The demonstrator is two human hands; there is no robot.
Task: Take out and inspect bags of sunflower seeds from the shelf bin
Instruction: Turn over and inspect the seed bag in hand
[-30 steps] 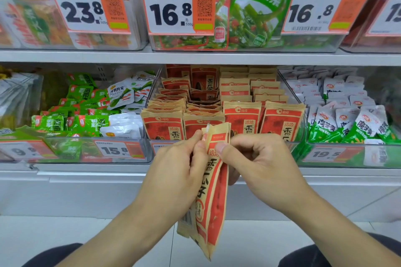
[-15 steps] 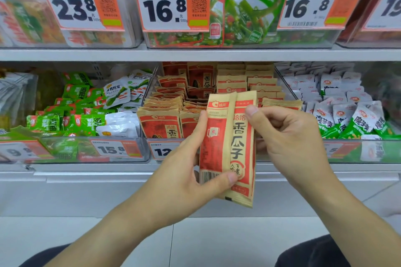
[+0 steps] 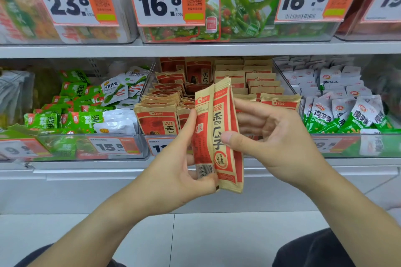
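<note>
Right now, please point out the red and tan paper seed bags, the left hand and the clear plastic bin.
red and tan paper seed bags (image 3: 219, 134): head view, front bag's face.
left hand (image 3: 173, 171): head view, palm.
clear plastic bin (image 3: 160, 147): head view, front wall.

matt paper-look seed bags (image 3: 218, 136), clear plastic bin (image 3: 152, 136)

Left hand (image 3: 173, 169) and right hand (image 3: 280, 136) gripping upright sunflower seed bags (image 3: 219, 136), before shelf bin (image 3: 249, 146)
</note>
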